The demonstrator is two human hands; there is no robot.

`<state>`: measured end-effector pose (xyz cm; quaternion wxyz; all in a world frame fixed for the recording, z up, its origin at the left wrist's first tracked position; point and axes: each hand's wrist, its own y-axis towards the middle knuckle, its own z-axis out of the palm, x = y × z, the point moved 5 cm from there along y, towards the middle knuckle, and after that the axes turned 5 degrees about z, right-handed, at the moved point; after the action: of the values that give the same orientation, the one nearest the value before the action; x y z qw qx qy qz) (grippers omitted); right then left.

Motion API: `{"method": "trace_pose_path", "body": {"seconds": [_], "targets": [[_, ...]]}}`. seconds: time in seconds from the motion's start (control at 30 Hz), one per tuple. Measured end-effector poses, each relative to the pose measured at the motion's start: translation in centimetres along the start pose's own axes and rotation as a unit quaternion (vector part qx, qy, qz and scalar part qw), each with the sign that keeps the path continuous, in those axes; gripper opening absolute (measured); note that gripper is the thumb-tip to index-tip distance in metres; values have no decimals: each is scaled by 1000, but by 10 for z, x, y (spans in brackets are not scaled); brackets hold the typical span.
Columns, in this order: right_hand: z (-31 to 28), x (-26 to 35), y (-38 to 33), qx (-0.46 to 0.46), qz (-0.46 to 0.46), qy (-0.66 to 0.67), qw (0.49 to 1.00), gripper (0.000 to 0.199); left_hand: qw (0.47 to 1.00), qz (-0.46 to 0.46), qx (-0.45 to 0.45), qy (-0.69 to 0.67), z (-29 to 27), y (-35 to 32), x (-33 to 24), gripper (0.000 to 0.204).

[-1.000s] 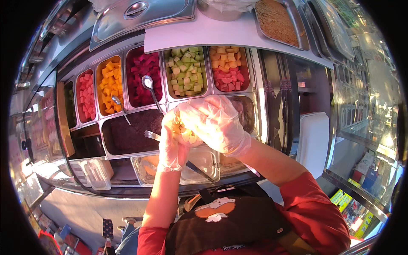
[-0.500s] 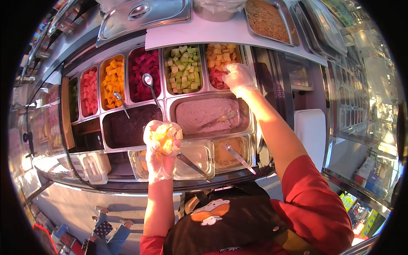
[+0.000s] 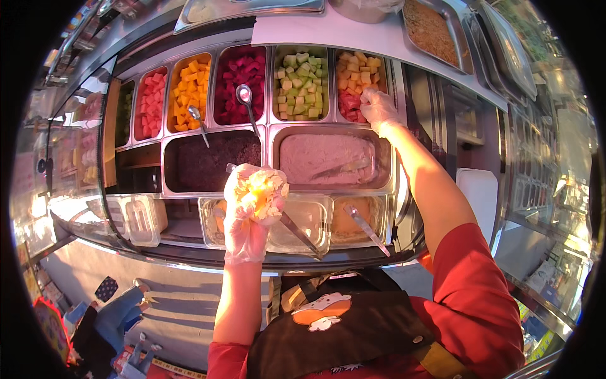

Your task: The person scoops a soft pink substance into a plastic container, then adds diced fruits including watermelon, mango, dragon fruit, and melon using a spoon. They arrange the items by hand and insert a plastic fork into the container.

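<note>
Clear plastic gloves on both hands. My left hand (image 3: 247, 211) is cupped tight around a pale wrap heaped with yellow filling (image 3: 264, 191), held up close to my chest, over the near row of small clear tubs (image 3: 309, 218). My right hand (image 3: 379, 107) is stretched out to the far row, fingers curled down into the tray of mixed orange and red fruit cubes (image 3: 355, 79); whether it has pinched any cubes I cannot tell from here.

So the fruit lies up and to the right of the wrap, well apart from it, with the long steel pan of pinkish paste (image 3: 328, 158) lying between the two, its long side running left to right. The right hand is the nearer one to the fruit by far.

Further left along that far row sit green cubes (image 3: 302, 82), dark red cubes (image 3: 243, 76) with a spoon (image 3: 245, 96) in them, orange cubes (image 3: 188, 88) and red cubes (image 3: 150, 101).
</note>
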<state>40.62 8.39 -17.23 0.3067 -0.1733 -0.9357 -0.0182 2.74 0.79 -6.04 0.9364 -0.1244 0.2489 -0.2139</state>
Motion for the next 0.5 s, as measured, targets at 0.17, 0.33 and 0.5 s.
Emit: {"method": "trace_pose_path", "body": {"seconds": [0.17,0.33,0.5], "targets": [[-2,17,-8,-16,156,105,982,24,999,-16,30,40,-13,24,-7,66],[-24,133,-50,35,119,445,887,29,988,-92,101,73,10,50,-27,56],[-20,312,-104,117,-173,350,913,12,978,-148,124,75,3,55,-65,74]]}}
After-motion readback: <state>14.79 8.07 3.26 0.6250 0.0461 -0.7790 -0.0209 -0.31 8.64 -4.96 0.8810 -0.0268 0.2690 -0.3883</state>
